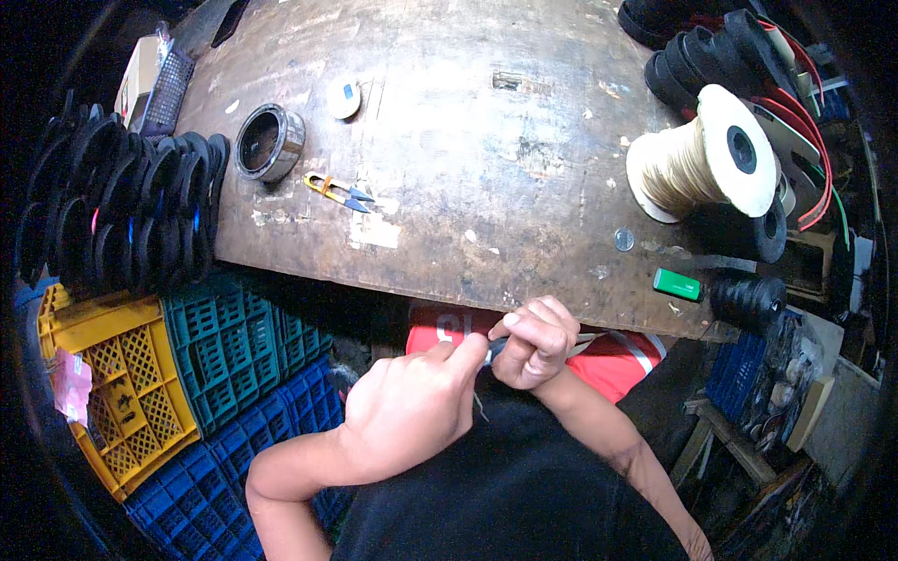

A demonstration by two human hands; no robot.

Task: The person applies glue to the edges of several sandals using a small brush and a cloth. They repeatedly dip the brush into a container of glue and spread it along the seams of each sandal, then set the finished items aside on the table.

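Observation:
My left hand (412, 391) and my right hand (540, 342) meet in front of my dark shirt, just off the table's near edge. Both are closed in a pinch, fingertips nearly touching. Between them shows a small dark piece (497, 349) with a pale bit beside it; the fingers cover most of it, and its kind is not clear. A thin pale strand (480, 408) hangs below the fingertips. Beyond my hands, on the table, lie yellow-handled thread snips (339, 192) and a green lighter (677, 284).
A large spool of beige cord (675, 173) stands on the worn table (449, 215) at right, near rolls of black strap (706, 61). At left are a tape roll (270, 143), a white round object (344, 97), stacked black coils (122, 196) and plastic crates (126, 383).

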